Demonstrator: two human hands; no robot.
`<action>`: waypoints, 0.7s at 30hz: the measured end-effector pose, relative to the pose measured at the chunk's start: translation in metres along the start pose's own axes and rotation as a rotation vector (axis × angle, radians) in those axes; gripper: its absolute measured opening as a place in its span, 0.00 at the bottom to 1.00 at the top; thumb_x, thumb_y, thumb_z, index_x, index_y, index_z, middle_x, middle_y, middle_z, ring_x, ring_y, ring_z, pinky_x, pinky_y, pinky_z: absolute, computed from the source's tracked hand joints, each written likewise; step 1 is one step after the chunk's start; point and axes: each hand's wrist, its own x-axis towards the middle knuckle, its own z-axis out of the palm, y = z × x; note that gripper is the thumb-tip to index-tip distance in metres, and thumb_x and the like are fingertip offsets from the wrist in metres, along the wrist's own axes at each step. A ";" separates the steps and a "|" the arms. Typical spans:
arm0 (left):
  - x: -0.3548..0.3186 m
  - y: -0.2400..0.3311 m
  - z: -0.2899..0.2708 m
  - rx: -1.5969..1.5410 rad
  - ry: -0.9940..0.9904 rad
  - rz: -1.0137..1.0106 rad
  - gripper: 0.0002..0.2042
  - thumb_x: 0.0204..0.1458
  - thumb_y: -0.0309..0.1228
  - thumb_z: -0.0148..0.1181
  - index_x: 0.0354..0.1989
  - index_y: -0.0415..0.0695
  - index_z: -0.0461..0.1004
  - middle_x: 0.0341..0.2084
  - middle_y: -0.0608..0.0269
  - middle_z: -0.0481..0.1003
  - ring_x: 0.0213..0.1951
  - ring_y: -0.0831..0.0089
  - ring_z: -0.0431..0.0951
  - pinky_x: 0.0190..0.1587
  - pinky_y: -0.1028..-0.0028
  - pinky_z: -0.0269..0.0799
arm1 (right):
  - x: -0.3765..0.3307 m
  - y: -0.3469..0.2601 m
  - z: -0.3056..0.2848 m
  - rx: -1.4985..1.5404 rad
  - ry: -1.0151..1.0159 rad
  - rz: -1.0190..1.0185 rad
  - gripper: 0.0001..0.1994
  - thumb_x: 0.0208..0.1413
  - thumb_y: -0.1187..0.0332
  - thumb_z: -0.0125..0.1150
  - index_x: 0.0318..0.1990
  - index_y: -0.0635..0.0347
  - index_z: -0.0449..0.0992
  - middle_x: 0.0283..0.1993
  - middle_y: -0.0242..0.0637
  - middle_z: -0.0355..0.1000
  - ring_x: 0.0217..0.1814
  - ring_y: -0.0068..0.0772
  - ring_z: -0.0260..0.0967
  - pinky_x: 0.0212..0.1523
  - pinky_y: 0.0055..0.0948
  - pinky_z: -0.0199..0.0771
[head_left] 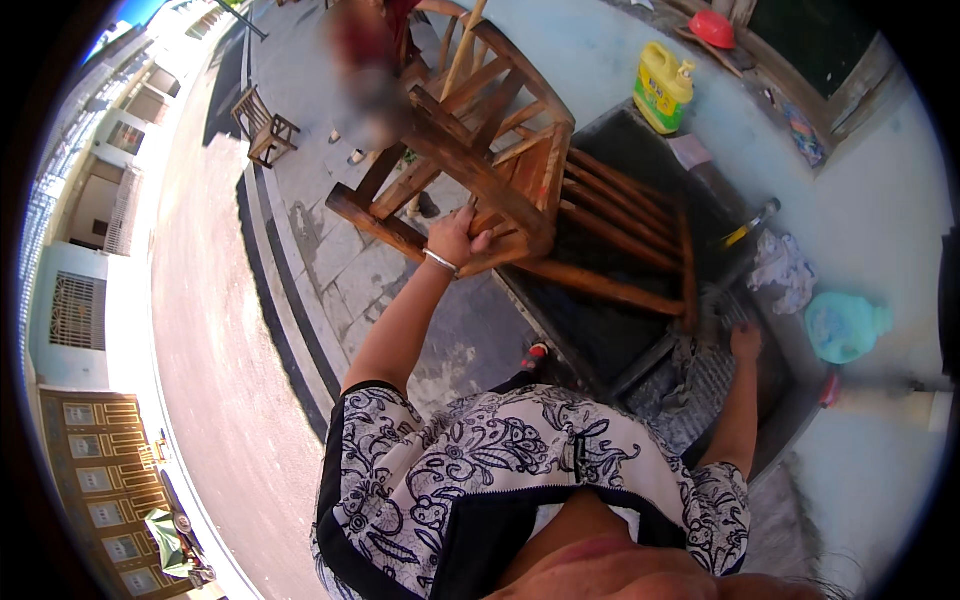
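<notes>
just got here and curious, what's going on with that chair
A person is outdoors beside a dark rectangular wash basin. Their left hand grips a rail of a brown wooden slatted chair, tipped over the basin. Their right hand rests low at the basin's edge by a grey ribbed washboard. A yellow plastic detergent jug stands on the pale ground behind.

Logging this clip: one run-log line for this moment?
left hand grips wooden chair | right hand on grate | chair tilted over dark tray
</notes>
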 end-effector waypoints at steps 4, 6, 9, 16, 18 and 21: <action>-0.007 -0.003 -0.006 -0.001 0.006 -0.022 0.20 0.44 0.48 0.59 0.35 0.44 0.68 0.24 0.54 0.72 0.28 0.53 0.75 0.30 0.59 0.70 | -0.004 0.002 0.007 0.078 -0.063 0.002 0.17 0.50 0.61 0.55 0.37 0.69 0.77 0.40 0.55 0.74 0.43 0.54 0.72 0.43 0.44 0.68; -0.008 -0.003 -0.005 -0.002 0.007 -0.026 0.21 0.44 0.48 0.60 0.36 0.44 0.68 0.25 0.54 0.73 0.29 0.54 0.75 0.30 0.59 0.70 | 0.002 0.025 0.016 0.142 -0.087 0.058 0.16 0.49 0.61 0.56 0.36 0.67 0.78 0.38 0.54 0.75 0.41 0.54 0.73 0.42 0.45 0.69; -0.003 -0.005 0.003 -0.017 0.013 -0.003 0.21 0.43 0.49 0.60 0.37 0.44 0.69 0.25 0.55 0.73 0.29 0.54 0.75 0.30 0.60 0.70 | 0.004 0.067 0.036 0.171 -0.150 0.166 0.17 0.48 0.60 0.57 0.38 0.65 0.80 0.37 0.54 0.76 0.43 0.55 0.73 0.44 0.45 0.70; -0.001 -0.002 -0.002 -0.035 0.028 0.017 0.20 0.43 0.50 0.61 0.33 0.46 0.67 0.24 0.58 0.72 0.28 0.57 0.76 0.29 0.60 0.71 | 0.015 0.074 0.018 0.051 -0.005 0.103 0.19 0.48 0.59 0.60 0.38 0.69 0.78 0.36 0.52 0.76 0.42 0.51 0.74 0.44 0.43 0.71; -0.004 -0.002 0.003 -0.049 0.053 0.031 0.21 0.43 0.51 0.60 0.33 0.46 0.67 0.23 0.58 0.72 0.27 0.58 0.76 0.28 0.60 0.70 | 0.010 0.057 -0.006 0.008 0.039 0.023 0.18 0.48 0.60 0.62 0.38 0.69 0.78 0.36 0.50 0.77 0.40 0.46 0.74 0.42 0.40 0.71; 0.000 0.007 -0.003 0.016 -0.053 -0.012 0.21 0.43 0.51 0.60 0.32 0.46 0.67 0.22 0.59 0.72 0.27 0.58 0.76 0.28 0.61 0.71 | 0.005 0.030 -0.032 0.300 0.029 -0.024 0.16 0.49 0.63 0.62 0.40 0.68 0.78 0.34 0.45 0.77 0.37 0.36 0.74 0.40 0.33 0.71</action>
